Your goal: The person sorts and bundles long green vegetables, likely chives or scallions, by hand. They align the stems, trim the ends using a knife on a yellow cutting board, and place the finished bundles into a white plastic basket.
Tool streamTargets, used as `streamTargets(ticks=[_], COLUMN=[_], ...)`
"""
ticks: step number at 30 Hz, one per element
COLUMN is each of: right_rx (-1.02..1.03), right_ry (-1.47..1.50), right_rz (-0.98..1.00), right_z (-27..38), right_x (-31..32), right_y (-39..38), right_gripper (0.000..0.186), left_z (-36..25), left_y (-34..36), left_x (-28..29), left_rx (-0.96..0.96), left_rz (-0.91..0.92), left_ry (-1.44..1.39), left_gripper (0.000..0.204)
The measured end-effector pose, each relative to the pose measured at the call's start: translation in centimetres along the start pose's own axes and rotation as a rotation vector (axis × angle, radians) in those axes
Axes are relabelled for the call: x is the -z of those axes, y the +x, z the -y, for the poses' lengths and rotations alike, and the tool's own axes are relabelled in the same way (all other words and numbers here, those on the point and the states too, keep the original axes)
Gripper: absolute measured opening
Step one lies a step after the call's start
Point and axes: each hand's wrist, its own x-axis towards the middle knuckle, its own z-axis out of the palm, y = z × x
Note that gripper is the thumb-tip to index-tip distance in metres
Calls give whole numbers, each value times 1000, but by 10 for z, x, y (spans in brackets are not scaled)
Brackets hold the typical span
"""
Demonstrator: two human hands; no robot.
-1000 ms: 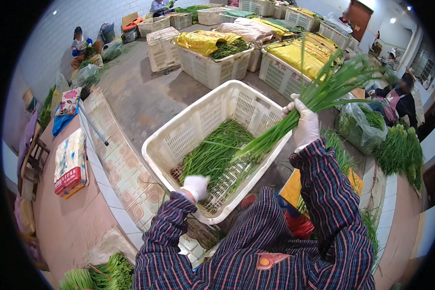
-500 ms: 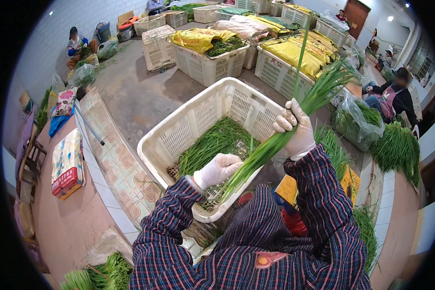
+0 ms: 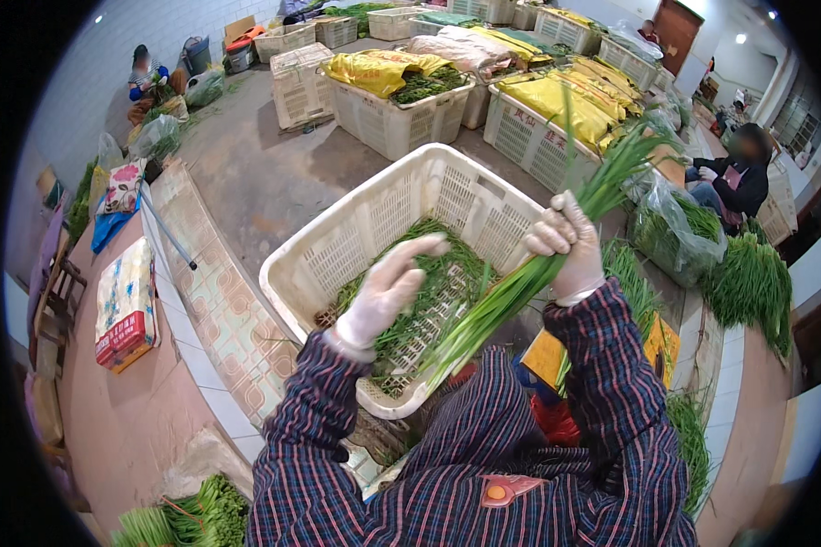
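- The landmark is the white crate (image 3: 324,260), a slatted plastic tub in front of the person.
- The bunch of long green stalks (image 3: 506,301) is held up over the right side of the white crate, its lower part in front of that rim and its upper part reaching out beyond it.
- Its long axis runs on a slant: the pale stem ends point down and left, toward the near corner of the white crate, while the dark leafy tips point up and right, away from it. One thin blade stands nearly upright out of the bunch.
- The right hand (image 3: 567,251), gloved in white, is just beyond the right rim of the white crate; its fingers are wrapped around the middle of the bunch.
- The left hand (image 3: 383,296), also gloved, is above the left part of the white crate, apart from the bunch. Its fingers are loosely extended and somewhat blurred, with nothing visible in them.
- Loose greens (image 3: 461,260) lie strewn on the floor of the white crate, below the left hand.
- Right of the white crate stands a clear plastic bag (image 3: 675,228) of greens, with a seated co-worker (image 3: 743,173) beyond it.
- Past the white crate's far side, a yellow sack (image 3: 383,71) covers part of another crate (image 3: 401,123).
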Motion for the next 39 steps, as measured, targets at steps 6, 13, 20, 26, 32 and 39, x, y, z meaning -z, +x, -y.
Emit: streamTargets(ticks=[6,13,20,26,32,39], right_rx=[-37,15,-8,5,22,-78], right_ry=[45,-60,-29,-49,-30,-78], right_rz=[-26,95,67,36,74,139], right_z=[-7,26,6,9,28,23], right_x=[-12,-8,-6,-5,6,2], right_y=[5,1,-1,2,-5,-13], right_gripper=[21,21,20,20,20,18], left_z=[79,149,-13,-7,67,-25], left_y=[-15,-79,-9,-63,-115,-23], left_x=[-43,1,-9,-25,-17,10], left_rx=[331,612,158,524,445,-16], left_rz=[432,1048,271,532,581,-13], left_ry=[-193,1171,490,356,814,1133], left_gripper=[33,29,35,45,29,72])
